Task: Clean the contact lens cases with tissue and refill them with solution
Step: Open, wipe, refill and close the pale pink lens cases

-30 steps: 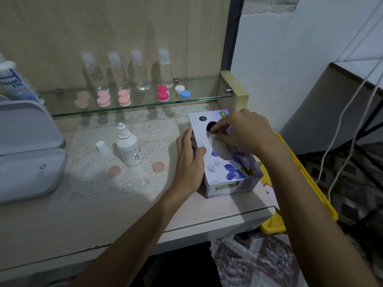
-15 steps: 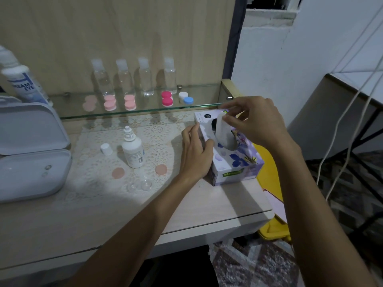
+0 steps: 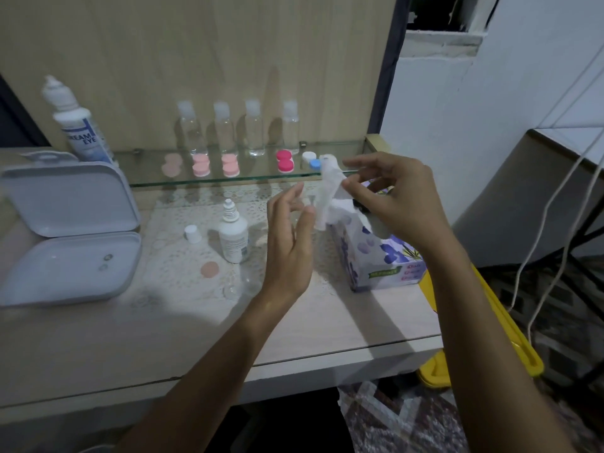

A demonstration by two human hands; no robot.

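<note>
The right hand (image 3: 397,204) pinches a white paper tissue (image 3: 328,191) between thumb and fingertips, holding it stretched up above the slot of the purple-flowered cardboard tissue box (image 3: 379,256) on the pale wooden desk (image 3: 163,338). The left hand (image 3: 289,237) hovers just left of the box, fingers relaxed and spread, grasping nothing, its fingertips close beside the tissue's lower part. A small white dropper bottle (image 3: 232,235) stands uncapped on the lace mat, its white cap (image 3: 192,233) just beside it. Pink, magenta and white-and-blue contact lens cases (image 3: 230,165) sit in a row on the glass shelf (image 3: 228,179), before four clear plastic bottles (image 3: 225,129).
</note>
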